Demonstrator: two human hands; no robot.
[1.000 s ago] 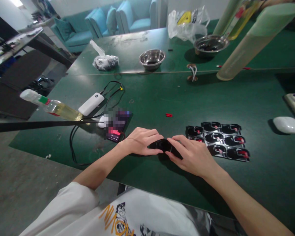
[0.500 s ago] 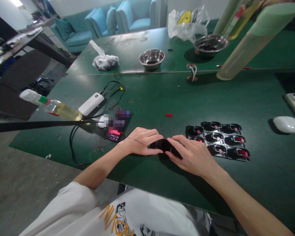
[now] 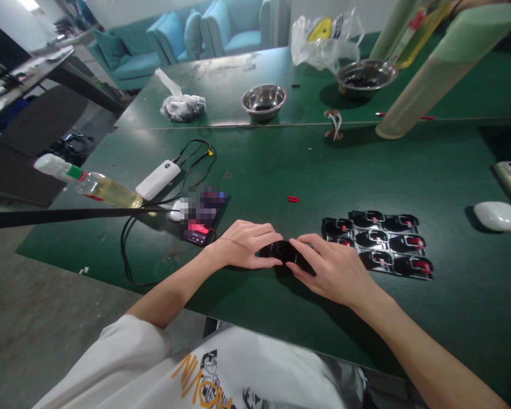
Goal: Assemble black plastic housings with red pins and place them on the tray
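A glossy black plastic piece [image 3: 286, 251] is held low over the green table between my two hands, its ends hidden by the fingers. My left hand [image 3: 252, 244] is closed on its left end, thumb on the near side and fingers on the far side. On the right end, my right hand [image 3: 330, 262] pinches it between thumb and fingers. Just right of that hand lie several similar black pieces with red parts [image 3: 378, 241], set close together in rows. Small red parts [image 3: 293, 199] rest on the table beyond my hands.
On the left are a phone [image 3: 206, 216], a white power bank [image 3: 158, 180], black cables and a bottle of yellowish liquid [image 3: 106, 188]. Farther back stand a metal bowl [image 3: 263, 102], another bowl [image 3: 366, 76] and a tall green-capped bottle [image 3: 443, 74]. A white earbud case [image 3: 498, 216] lies right.
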